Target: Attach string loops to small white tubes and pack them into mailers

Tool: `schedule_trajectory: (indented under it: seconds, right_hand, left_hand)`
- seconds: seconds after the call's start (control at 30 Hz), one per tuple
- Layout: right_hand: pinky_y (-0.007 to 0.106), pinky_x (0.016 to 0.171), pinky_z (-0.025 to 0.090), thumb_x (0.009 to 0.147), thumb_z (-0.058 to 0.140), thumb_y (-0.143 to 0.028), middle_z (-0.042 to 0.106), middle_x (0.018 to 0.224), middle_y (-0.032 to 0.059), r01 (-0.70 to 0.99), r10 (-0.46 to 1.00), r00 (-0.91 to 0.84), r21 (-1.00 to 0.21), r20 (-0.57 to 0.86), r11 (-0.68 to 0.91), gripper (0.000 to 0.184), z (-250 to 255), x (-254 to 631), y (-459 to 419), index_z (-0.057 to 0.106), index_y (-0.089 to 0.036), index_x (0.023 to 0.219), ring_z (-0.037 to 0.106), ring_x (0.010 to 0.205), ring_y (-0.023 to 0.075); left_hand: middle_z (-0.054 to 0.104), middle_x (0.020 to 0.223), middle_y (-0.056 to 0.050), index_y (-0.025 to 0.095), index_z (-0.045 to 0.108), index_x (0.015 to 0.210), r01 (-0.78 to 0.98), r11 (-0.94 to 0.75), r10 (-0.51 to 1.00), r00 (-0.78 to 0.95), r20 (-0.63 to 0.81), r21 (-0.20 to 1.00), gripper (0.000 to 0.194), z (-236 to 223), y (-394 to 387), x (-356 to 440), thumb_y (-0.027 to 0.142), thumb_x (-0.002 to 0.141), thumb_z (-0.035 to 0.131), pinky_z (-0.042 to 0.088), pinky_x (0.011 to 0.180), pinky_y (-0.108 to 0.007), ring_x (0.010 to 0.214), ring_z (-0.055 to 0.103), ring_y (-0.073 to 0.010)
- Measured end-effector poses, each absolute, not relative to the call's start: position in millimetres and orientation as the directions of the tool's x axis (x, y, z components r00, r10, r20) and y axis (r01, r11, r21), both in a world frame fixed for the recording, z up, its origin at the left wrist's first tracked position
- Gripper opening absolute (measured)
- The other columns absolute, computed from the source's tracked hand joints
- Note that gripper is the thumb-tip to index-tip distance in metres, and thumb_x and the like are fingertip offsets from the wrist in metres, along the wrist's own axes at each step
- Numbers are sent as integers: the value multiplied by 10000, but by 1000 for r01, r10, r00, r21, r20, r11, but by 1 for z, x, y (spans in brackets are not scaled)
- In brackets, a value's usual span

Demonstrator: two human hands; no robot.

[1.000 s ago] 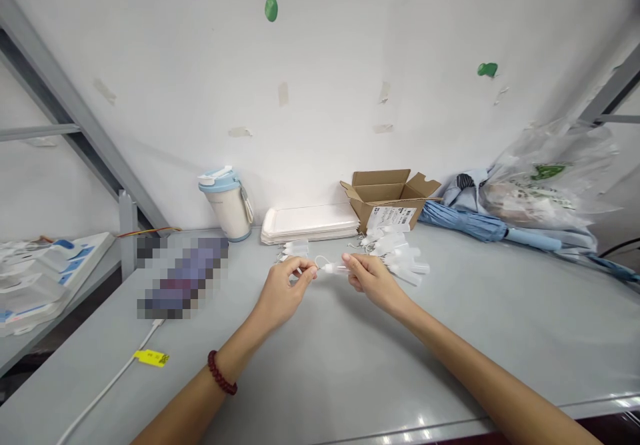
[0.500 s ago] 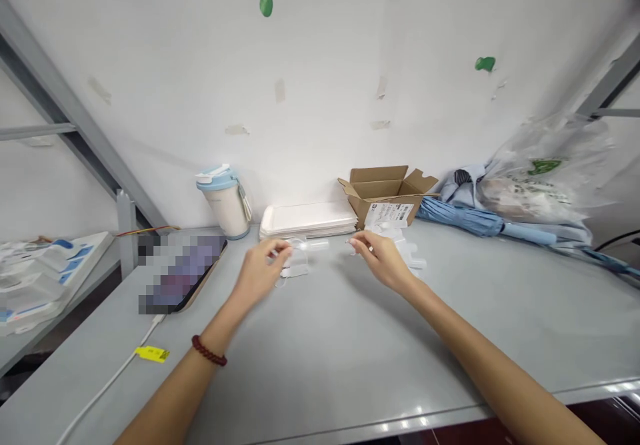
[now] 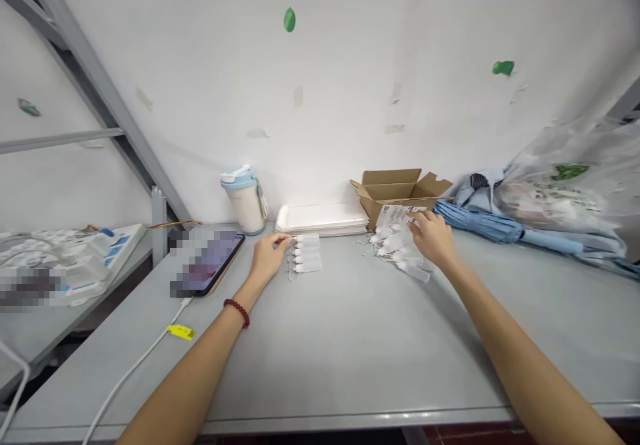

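Note:
Several small clear plastic pieces (image 3: pixel 307 260) with white knobs and thin white loops lie in a neat row on the grey table. My left hand (image 3: pixel 268 256) is at the far end of this row, thumb and fingertips pinched at the loop end of the farthest piece (image 3: pixel 309 239). A loose pile of the same pieces (image 3: pixel 395 245) lies in front of a cardboard box. Over the right side of that pile is my right hand (image 3: pixel 434 237), its thumb and finger slightly apart with nothing visible between them.
White flat trays (image 3: pixel 323 217) are stacked by the wall, beside the open cardboard box (image 3: pixel 390 188) and a cup (image 3: pixel 246 205). A phone (image 3: pixel 213 265) with a cable lies left. A folded blue umbrella (image 3: pixel 480 224) and a plastic bag (image 3: pixel 555 192) are at right.
The view has shifted left. My right hand has moved right, away from the middle and over the pile. My left hand has drawn back to the loop end, uncovering the row.

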State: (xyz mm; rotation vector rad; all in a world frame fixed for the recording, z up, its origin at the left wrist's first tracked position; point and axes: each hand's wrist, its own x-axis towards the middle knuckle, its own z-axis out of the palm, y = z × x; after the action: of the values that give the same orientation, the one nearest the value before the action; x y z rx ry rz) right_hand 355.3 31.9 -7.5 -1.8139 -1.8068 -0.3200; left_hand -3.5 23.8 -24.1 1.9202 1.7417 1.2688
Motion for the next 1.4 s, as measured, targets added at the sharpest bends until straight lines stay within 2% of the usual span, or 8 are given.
schedule_trajectory:
  seconds: [0.27,0.4,0.53,0.77,1.0,1.1,1.23,1.4]
  right_hand:
    - [317,762,430,822,448,-184,650,902,114,948,876,100,-312,471,60,321,-15,376,46,622,-149,1090,594,832,218]
    - [290,756,431,808,460,-156,660,892,108,933,891,110,-356,441,61,320,-15,376,47,626,-141,1082,606,789,195]
    - [277,733,429,792,470,-142,670,888,97,921,893,111,-382,436,72,303,-15,374,47,644,-149,1041,605,773,187]
    - [269,690,426,719,530,-122,657,763,61,899,879,121,-426,461,99,257,-12,370,42,687,-166,918,581,705,178]
    - [327,737,450,755,471,-175,655,876,98,860,816,171,-488,552,150,292,8,368,30,665,-141,970,589,779,203]
    - [335,716,467,781,476,-249,660,900,92,795,784,169,-552,598,250,291,13,349,21,648,-152,995,591,761,200]
    - [316,684,479,813,477,-312,672,919,69,651,823,31,-636,567,414,258,11,305,1,638,-180,965,602,752,185]
    - [289,644,463,855,464,-307,653,861,66,637,844,-165,-598,510,486,251,7,267,-22,623,-160,983,587,751,178]
  left_hand:
    - [708,934,-98,115,678,938,644,-238,903,-129,410,727,335,-22,22,-10,308,753,476,469,738,-310,820,621,-212]
    - [697,948,-87,132,666,972,669,-248,912,-82,401,701,337,-21,20,-9,298,736,491,463,735,-313,807,608,-205]
    - [684,896,-79,149,676,925,694,-274,914,-28,406,666,317,-23,18,-5,324,695,544,455,732,-329,763,588,-205]
    - [689,839,-70,152,684,855,670,-292,905,-38,424,683,309,-23,24,6,355,745,479,455,700,-309,725,587,-191]
    - [658,733,-28,140,648,955,671,-246,904,-102,416,699,318,-19,19,7,256,714,476,457,699,-291,700,584,-175]
    - [643,762,-26,136,618,1013,676,-251,894,-113,434,693,343,-14,10,7,241,732,452,447,711,-281,726,580,-168]
    - [659,833,-44,147,635,998,626,-295,908,-51,415,722,325,-6,-5,18,309,772,467,436,669,-269,761,582,-172]
    - [675,946,-69,159,635,1046,477,-309,949,99,299,822,364,4,-23,36,389,797,504,434,680,-263,860,592,-190]
